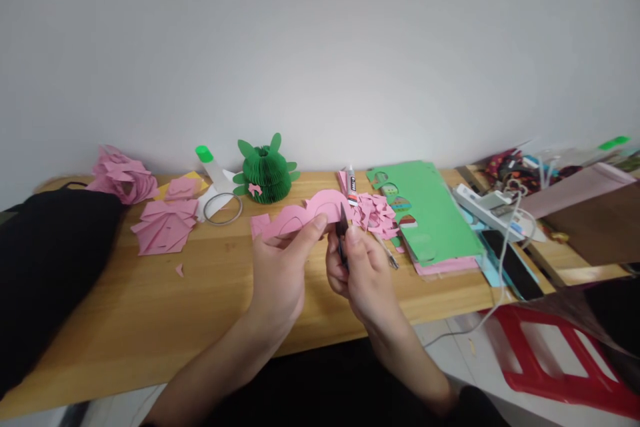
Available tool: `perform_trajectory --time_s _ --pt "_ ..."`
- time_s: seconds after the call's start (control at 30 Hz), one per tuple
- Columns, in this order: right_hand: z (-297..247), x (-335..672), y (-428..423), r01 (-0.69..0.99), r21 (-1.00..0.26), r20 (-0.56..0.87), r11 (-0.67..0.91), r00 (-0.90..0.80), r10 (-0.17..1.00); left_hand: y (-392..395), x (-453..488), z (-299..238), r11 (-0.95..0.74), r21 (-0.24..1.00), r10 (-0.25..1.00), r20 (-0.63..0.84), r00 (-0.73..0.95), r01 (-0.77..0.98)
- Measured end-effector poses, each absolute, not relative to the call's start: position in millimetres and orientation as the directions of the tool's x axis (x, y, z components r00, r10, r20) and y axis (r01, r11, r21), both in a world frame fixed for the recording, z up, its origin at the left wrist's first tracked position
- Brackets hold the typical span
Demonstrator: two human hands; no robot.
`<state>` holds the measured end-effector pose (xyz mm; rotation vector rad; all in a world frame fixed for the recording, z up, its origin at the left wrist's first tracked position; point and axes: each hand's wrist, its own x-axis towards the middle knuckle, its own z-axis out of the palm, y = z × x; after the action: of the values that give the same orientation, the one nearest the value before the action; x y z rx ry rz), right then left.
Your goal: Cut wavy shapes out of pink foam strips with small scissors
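Note:
My left hand (pixel 283 260) pinches a strip of pink paper (pixel 293 217) with a scalloped upper edge, held above the table. Curved lines show on the strip. In my right hand (pixel 363 260) is a pair of scissors (pixel 343 230), blades pointing up at the strip's right end; its handles are mostly hidden by my fingers. Just beyond lies a heap of pink paper scraps (pixel 374 215) with a glue tube (pixel 351 187) beside it. Behind the strip stands a green honeycomb paper ball (pixel 267 175) with leaf shapes and a small pink piece on it.
Folded pink paper (pixel 167 225), a tape ring (pixel 223 208) and a green-capped bottle (pixel 205 157) lie to the left, near a black cloth (pixel 55 267). On the right are green sheets (pixel 443 213) with cut-outs, a phone (pixel 511 265), a power strip (pixel 483 207) and a red stool (pixel 560 353).

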<state>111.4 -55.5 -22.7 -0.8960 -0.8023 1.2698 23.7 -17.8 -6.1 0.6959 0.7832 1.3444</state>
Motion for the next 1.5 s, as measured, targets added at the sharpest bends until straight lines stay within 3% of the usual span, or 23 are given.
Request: perform_trajectory --time_s 1.5 --pt "-17 119 -75 -0.334 -0.94 0.035 0.072 0.113 0.993 -34 20 3 0.113 0.845 0.991 -0.059 0.12 -0.523"
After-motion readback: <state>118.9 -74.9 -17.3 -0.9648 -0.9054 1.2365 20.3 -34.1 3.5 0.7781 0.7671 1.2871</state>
